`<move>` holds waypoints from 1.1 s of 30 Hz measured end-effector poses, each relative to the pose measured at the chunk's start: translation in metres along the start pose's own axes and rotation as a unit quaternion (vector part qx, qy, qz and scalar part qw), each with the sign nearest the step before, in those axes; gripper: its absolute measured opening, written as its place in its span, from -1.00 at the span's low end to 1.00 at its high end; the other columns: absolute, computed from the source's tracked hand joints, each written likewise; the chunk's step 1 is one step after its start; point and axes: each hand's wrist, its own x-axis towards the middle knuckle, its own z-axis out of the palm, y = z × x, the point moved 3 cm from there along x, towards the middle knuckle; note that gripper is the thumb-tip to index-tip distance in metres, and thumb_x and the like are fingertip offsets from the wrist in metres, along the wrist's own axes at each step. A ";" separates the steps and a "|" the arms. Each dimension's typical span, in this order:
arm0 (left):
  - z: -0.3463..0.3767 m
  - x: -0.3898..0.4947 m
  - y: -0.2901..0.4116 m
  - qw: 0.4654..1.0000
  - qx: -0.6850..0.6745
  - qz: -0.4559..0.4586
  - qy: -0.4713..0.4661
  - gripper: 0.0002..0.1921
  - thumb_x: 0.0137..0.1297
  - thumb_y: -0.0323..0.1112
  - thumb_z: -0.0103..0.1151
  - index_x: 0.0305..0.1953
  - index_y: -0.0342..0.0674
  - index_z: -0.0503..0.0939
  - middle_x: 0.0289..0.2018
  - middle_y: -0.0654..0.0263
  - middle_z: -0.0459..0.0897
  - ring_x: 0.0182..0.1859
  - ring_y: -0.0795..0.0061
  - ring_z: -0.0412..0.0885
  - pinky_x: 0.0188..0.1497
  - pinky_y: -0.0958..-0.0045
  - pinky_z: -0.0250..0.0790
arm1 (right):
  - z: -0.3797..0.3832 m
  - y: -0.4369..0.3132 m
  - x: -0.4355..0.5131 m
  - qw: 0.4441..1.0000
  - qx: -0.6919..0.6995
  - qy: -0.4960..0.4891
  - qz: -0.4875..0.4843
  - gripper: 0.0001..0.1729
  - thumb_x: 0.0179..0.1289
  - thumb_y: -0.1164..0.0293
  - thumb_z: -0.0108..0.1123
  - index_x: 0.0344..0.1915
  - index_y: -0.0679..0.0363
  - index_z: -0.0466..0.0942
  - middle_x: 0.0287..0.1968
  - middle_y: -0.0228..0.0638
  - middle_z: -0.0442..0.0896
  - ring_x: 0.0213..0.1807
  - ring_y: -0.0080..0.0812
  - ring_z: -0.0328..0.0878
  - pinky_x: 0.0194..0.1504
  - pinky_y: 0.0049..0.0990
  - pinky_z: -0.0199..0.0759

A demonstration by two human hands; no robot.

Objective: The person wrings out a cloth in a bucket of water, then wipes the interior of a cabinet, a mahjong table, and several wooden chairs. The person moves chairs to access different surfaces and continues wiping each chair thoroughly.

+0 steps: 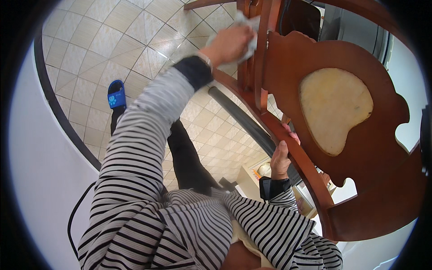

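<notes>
A reddish-brown wooden chair (378, 141) with a carved panel and a cream, stone-like inlay (334, 108) fills the right side, tilted in view. My left hand (233, 44), slightly blurred, holds a pale grey cloth (251, 45) against an upright wooden post (263, 64) at the top. Lower down, my right hand (281, 160) grips the curved rail (293, 148) of the chair, its thumb on the near side and its other fingers partly hidden. Something pink shows beside the rail at that hand.
Beige tiles cover the floor (135, 40). A dark grey bar (239, 116) runs behind the rail. My foot wears a blue slipper (116, 94). A white surface with a dark edge curves along the left, a black cable (71, 216) below it. A pale open box or drawer (248, 177) holds small items.
</notes>
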 end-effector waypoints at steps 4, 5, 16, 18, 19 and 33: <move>0.046 -0.083 0.047 0.993 -0.049 0.098 -0.050 -0.72 0.05 -0.35 0.15 -0.15 -0.17 0.60 -0.18 0.17 0.57 -0.12 0.14 0.61 -0.18 0.14 0.50 | 0.002 0.001 0.001 1.000 -0.003 -0.007 0.000 -0.53 0.22 0.29 0.23 0.09 0.05 0.31 0.28 0.01 0.35 0.38 -0.11 0.21 0.42 -0.06 -0.01; 0.058 -0.093 0.058 0.991 -0.051 0.073 -0.100 -0.74 0.04 -0.35 0.15 -0.18 -0.18 0.61 -0.19 0.16 0.57 -0.14 0.13 0.62 -0.19 0.15 0.50 | 0.002 0.001 0.001 1.000 -0.005 -0.009 -0.003 -0.54 0.22 0.30 0.22 0.09 0.05 0.30 0.28 0.01 0.35 0.38 -0.11 0.21 0.42 -0.06 0.00; 0.057 -0.128 0.035 0.943 -0.045 -0.061 -0.325 -0.78 -0.03 -0.34 0.19 -0.27 -0.17 0.63 -0.30 0.10 0.62 -0.17 0.08 0.61 -0.22 0.10 0.46 | -0.003 0.009 0.002 0.998 -0.037 -0.024 -0.034 -0.59 0.24 0.39 0.15 0.08 0.06 0.32 0.24 0.02 0.37 0.36 -0.12 0.23 0.40 -0.07 0.06; 0.040 -0.139 0.024 0.952 -0.083 -0.093 -0.281 -0.73 -0.04 -0.33 0.21 -0.22 -0.15 0.63 -0.27 0.11 0.61 -0.15 0.06 0.60 -0.18 0.09 0.45 | -0.001 0.006 0.003 0.998 -0.027 -0.018 -0.049 -0.59 0.23 0.38 0.16 0.07 0.07 0.33 0.23 0.03 0.38 0.35 -0.12 0.23 0.42 -0.06 0.02; 0.034 -0.143 0.025 0.964 -0.102 -0.101 -0.226 -0.70 -0.04 -0.32 0.22 -0.19 -0.14 0.62 -0.25 0.11 0.61 -0.14 0.05 0.60 -0.17 0.09 0.44 | 0.000 0.006 0.003 0.998 -0.029 -0.012 -0.046 -0.59 0.23 0.38 0.16 0.07 0.08 0.33 0.23 0.03 0.38 0.35 -0.12 0.23 0.42 -0.05 0.00; 0.077 -0.101 0.058 0.966 0.046 0.107 -0.231 -0.53 0.08 -0.30 0.19 0.10 0.04 0.54 -0.33 0.07 0.65 -0.30 0.12 0.67 -0.37 0.16 0.46 | -0.007 0.013 -0.002 0.998 -0.052 0.017 -0.014 -0.58 0.24 0.34 0.16 0.09 0.12 0.35 0.23 -0.03 0.39 0.33 -0.15 0.23 0.44 -0.09 -0.10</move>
